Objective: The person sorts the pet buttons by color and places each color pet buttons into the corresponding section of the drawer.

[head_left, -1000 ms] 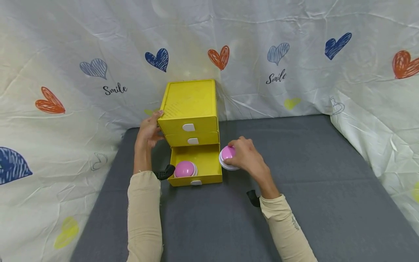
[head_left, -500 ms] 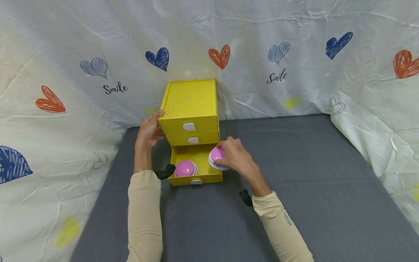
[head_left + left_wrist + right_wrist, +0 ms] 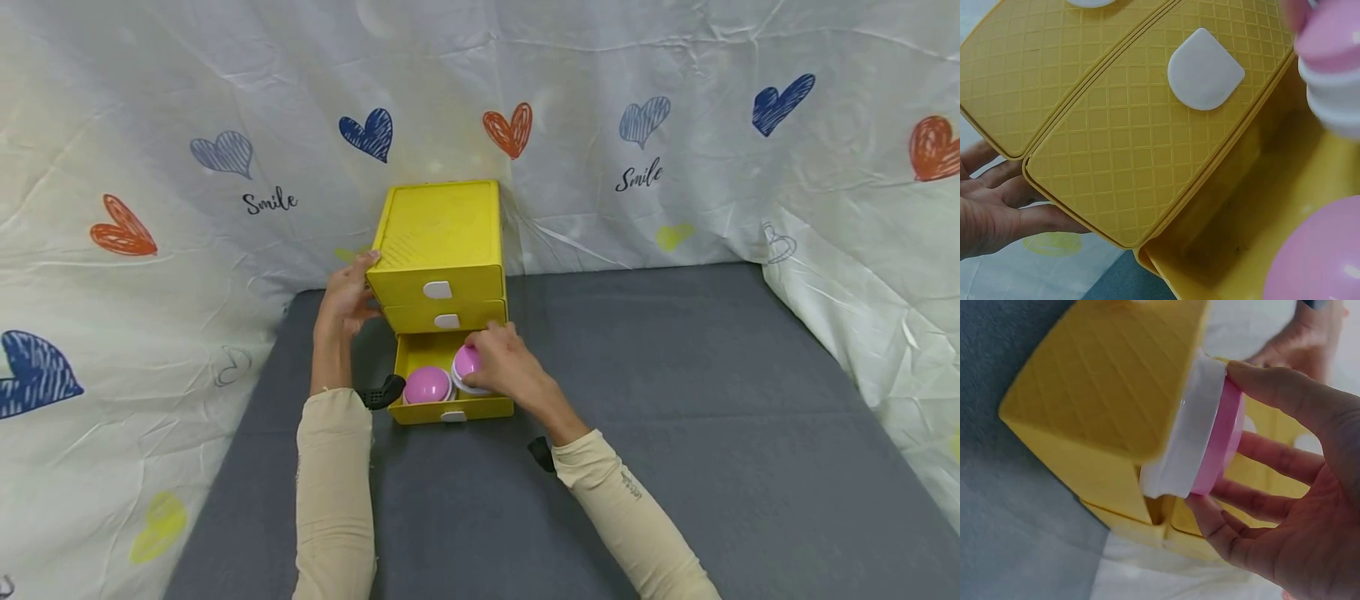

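Pink and white, a round dome-topped button point(image 3: 467, 364) sits in the grip of the right hand point(image 3: 504, 363), whose fingers and thumb curl around its rim over the right half of the open bottom drawer point(image 3: 450, 407). From the right wrist view the button point(image 3: 1200, 447) shows a white base and pink cap, pinched between thumb and fingers; whether it touches the drawer floor cannot be told. Just beside it, a second pink button point(image 3: 427, 386) lies in the left half of the same drawer. That drawer is pulled out from a yellow three-drawer cabinet point(image 3: 442, 229), whose two upper drawers are closed, each with a white tab handle point(image 3: 437, 290). Against the cabinet's left side presses the left hand point(image 3: 347, 298), fingers straight and flat on the wall, thumb at the top edge. Everything stands on a grey mat point(image 3: 675, 400), backed by a white cloth printed with hearts point(image 3: 637, 125).
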`<action>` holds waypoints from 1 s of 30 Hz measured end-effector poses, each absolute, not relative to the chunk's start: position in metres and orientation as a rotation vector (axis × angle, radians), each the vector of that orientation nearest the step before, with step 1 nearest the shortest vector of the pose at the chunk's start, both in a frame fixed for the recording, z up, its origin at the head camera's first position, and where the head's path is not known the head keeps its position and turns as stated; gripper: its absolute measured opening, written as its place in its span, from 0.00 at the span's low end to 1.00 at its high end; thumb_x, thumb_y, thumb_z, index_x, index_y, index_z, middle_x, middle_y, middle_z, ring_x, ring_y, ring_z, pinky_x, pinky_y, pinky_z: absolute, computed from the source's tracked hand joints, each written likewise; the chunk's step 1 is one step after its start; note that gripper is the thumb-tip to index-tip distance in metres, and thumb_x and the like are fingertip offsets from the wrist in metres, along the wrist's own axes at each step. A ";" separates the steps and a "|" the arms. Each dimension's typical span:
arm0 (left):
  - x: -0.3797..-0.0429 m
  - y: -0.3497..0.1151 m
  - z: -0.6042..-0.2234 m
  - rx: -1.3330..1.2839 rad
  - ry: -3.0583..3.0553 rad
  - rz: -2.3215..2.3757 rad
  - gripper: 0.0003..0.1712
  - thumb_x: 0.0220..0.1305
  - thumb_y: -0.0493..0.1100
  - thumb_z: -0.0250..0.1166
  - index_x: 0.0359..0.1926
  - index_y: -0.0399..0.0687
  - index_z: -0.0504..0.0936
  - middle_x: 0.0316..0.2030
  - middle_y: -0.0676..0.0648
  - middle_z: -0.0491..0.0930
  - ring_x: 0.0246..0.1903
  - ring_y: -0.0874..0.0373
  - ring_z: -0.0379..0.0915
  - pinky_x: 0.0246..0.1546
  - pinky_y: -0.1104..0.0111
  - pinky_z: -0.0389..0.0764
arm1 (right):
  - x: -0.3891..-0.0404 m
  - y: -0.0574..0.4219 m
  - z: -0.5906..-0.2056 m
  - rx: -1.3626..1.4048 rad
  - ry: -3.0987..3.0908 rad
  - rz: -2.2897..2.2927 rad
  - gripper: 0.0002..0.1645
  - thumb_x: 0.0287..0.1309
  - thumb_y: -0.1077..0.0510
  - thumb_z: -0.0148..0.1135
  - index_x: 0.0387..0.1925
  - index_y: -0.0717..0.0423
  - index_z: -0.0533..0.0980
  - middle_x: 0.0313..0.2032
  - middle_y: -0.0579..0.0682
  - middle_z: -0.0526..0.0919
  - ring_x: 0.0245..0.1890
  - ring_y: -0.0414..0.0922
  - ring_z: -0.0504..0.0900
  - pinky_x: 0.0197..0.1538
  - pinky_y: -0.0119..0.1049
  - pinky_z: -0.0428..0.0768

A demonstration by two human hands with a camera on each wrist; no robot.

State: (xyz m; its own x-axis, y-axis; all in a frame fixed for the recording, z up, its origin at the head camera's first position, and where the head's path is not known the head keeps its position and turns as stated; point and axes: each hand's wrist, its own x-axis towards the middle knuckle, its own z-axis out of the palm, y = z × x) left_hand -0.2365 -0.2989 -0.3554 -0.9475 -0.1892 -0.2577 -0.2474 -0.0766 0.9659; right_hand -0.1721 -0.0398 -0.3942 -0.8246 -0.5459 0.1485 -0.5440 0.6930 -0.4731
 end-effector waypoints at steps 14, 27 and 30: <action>-0.237 -0.301 -0.357 -0.456 2.106 2.232 0.46 0.51 0.66 0.62 0.65 0.47 0.60 0.50 0.47 0.68 0.49 0.52 0.70 0.46 0.49 0.70 | -0.175 -0.056 -0.421 -0.922 2.966 -0.646 0.10 0.39 0.59 0.70 0.17 0.53 0.74 0.22 0.48 0.69 0.27 0.50 0.66 0.29 0.40 0.66; -0.236 -0.300 -0.356 -0.460 2.111 2.224 0.47 0.50 0.66 0.63 0.65 0.47 0.61 0.50 0.47 0.68 0.47 0.52 0.71 0.40 0.53 0.74 | -0.164 -0.054 -0.426 -1.022 3.098 -0.770 0.05 0.47 0.59 0.66 0.23 0.56 0.78 0.26 0.51 0.68 0.26 0.48 0.65 0.29 0.36 0.66; -0.235 -0.301 -0.355 -0.465 2.118 2.217 0.46 0.51 0.66 0.62 0.64 0.46 0.61 0.50 0.46 0.68 0.46 0.52 0.71 0.38 0.55 0.75 | -0.145 -0.058 -0.430 -1.100 3.285 -0.948 0.03 0.50 0.60 0.63 0.27 0.55 0.79 0.26 0.49 0.70 0.27 0.45 0.68 0.29 0.34 0.70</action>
State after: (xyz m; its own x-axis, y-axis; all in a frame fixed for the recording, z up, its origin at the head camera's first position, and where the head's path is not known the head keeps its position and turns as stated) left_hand -0.2349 -0.3012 -0.3546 -0.9542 -0.1759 -0.2421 -0.2338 -0.0668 0.9700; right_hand -0.1448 -0.0579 -0.4301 -0.7220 -0.4175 0.5517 -0.6472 0.6894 -0.3252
